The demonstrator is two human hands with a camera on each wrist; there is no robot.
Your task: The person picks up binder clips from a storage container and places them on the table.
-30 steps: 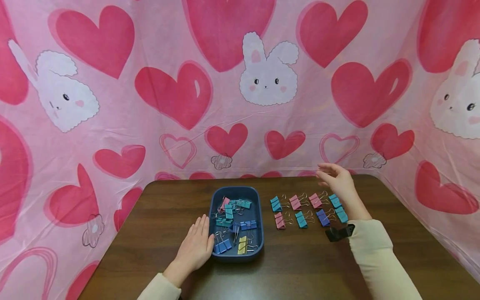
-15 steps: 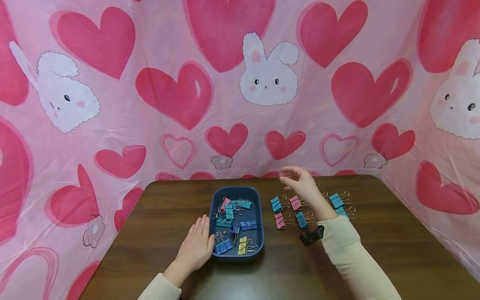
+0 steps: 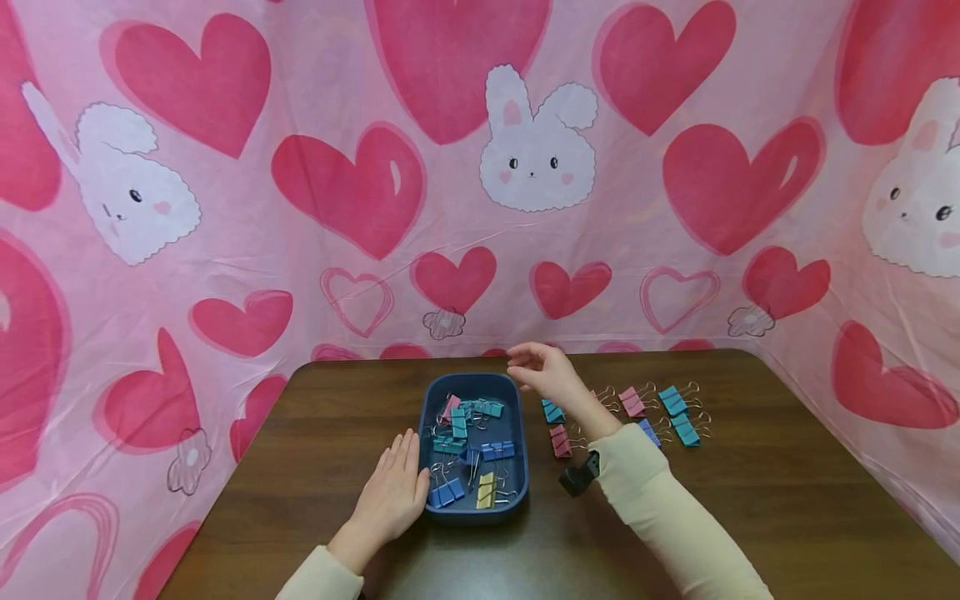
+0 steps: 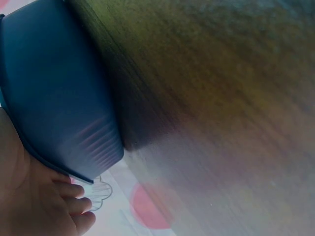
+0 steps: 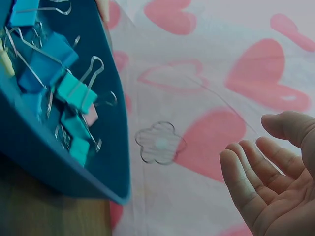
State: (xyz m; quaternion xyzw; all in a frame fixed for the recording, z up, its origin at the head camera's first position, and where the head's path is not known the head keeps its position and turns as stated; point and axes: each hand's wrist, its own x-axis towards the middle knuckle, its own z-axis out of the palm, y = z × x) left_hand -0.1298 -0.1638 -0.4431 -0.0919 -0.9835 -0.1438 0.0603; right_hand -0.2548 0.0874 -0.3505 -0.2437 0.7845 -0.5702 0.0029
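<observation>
A dark blue tray [image 3: 472, 518] holds several binder clips: a yellow binder clip [image 3: 486, 492], a blue binder clip [image 3: 447, 492], teal ones such as the teal binder clip [image 3: 458, 422], and a pink one. Along the tray's left side lies my left hand [image 3: 390, 490], fingers straight, touching the wall. My right hand [image 3: 551, 375] hovers by the far right corner of the tray, fingers loosely bent and spread from the thumb. In the right wrist view nothing lies between the fingers of that right hand [image 5: 275, 172].
Right of the tray, two rows of binder clips lie on the brown table [image 3: 322, 417], including a pink binder clip [image 3: 632, 402] and a teal binder clip [image 3: 674, 402]. My right forearm covers some of them. A pink heart-and-rabbit cloth [image 3: 337, 208] hangs behind and beside the table.
My right hand has moved left, from above the far end of the clip rows to the tray's far right corner. The left hand, tray and clips have stayed put.
</observation>
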